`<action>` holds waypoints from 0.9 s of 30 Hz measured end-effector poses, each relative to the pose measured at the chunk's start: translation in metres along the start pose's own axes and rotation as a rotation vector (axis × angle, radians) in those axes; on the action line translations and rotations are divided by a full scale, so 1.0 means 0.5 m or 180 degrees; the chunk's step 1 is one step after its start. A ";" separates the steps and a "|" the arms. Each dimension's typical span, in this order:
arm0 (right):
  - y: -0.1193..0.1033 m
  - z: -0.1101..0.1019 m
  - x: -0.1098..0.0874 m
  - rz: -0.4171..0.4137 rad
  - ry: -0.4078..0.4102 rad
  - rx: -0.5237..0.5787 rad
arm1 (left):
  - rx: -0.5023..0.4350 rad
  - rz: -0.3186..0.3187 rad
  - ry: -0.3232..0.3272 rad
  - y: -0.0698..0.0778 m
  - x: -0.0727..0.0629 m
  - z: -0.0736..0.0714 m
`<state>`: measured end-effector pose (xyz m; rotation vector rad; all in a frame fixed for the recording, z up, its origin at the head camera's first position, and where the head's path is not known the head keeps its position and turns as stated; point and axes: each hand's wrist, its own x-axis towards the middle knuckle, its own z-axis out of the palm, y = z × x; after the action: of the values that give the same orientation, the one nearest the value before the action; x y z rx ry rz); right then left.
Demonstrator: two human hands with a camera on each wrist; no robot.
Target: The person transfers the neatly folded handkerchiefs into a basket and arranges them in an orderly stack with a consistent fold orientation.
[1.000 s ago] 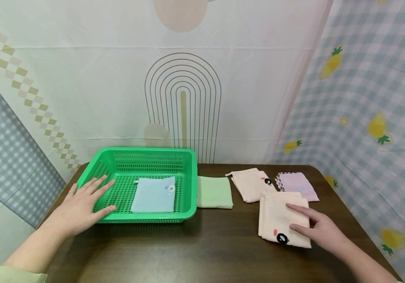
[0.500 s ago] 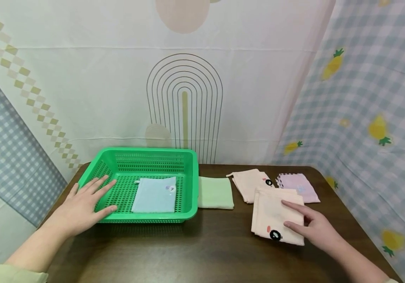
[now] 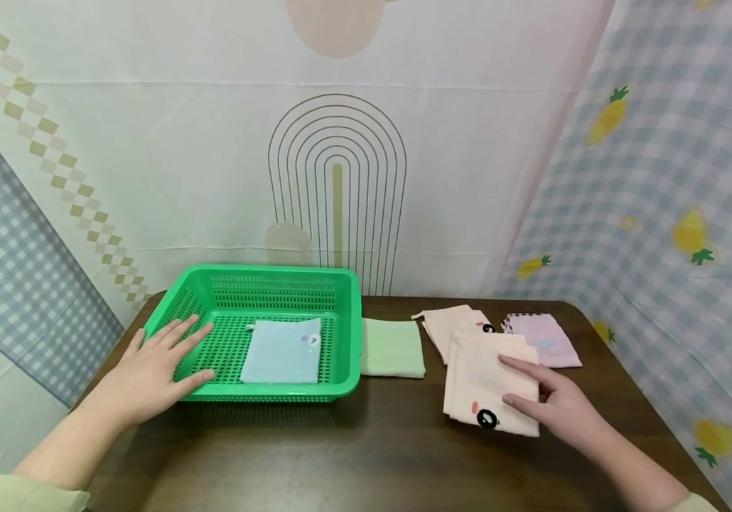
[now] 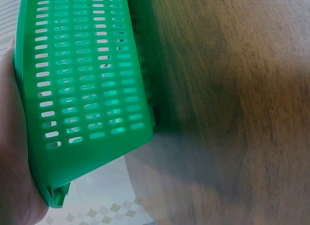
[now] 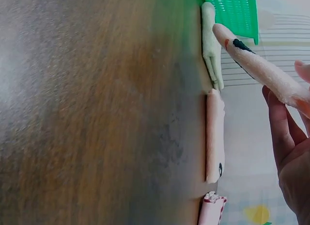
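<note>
My right hand (image 3: 561,409) pinches a folded cream towel (image 3: 490,377) with a black eye patch, thumb on top and fingers beneath. In the right wrist view this towel (image 5: 264,72) is lifted clear of the table. With fingers spread, my left hand (image 3: 151,373) rests on the left front corner of the green plastic basket (image 3: 264,390). Inside the basket lies a folded light blue towel (image 3: 281,353). The left wrist view shows the basket's slotted side wall (image 4: 87,80), with part of the left hand (image 4: 14,152) along its rim.
Right of the basket lies a folded pale green towel (image 3: 393,348). Another cream towel (image 3: 443,323) is partly hidden behind the held one. A lilac towel (image 3: 548,340) with a checked edge lies at the back right of the brown table (image 3: 340,462). Curtains hang behind and beside the table.
My right hand has carried the cream towel leftward and slightly up in the head view, so that it covers more of the other cream towel. The left hand stays at the basket.
</note>
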<state>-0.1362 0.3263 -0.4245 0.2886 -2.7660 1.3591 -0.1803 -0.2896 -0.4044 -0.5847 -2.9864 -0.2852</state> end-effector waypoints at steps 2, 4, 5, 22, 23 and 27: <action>-0.004 0.003 0.002 -0.0039 0.0003 0.0050 | 0.0003 -0.0001 -0.0013 0.000 0.001 -0.001; -0.008 0.005 0.004 -0.0082 0.0018 0.0063 | 0.0009 -0.0004 -0.0012 0.001 0.002 -0.002; -0.010 0.007 0.006 -0.0108 0.0022 0.0065 | 0.0010 -0.0004 -0.0008 0.002 0.002 -0.002; -0.032 0.026 0.028 -0.0191 0.0063 0.0070 | 0.0001 -0.0018 0.0008 -0.001 0.000 0.001; -0.033 0.025 0.029 -0.0212 0.0070 0.0089 | 0.0006 -0.0013 0.0005 -0.001 0.000 0.002; -0.038 0.026 0.030 -0.0274 0.0130 0.0120 | 0.0037 -0.0002 0.0003 -0.001 0.002 0.001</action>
<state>-0.1472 0.3027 -0.4158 0.3725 -2.6645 1.3818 -0.1813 -0.2894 -0.4051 -0.5824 -2.9851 -0.2679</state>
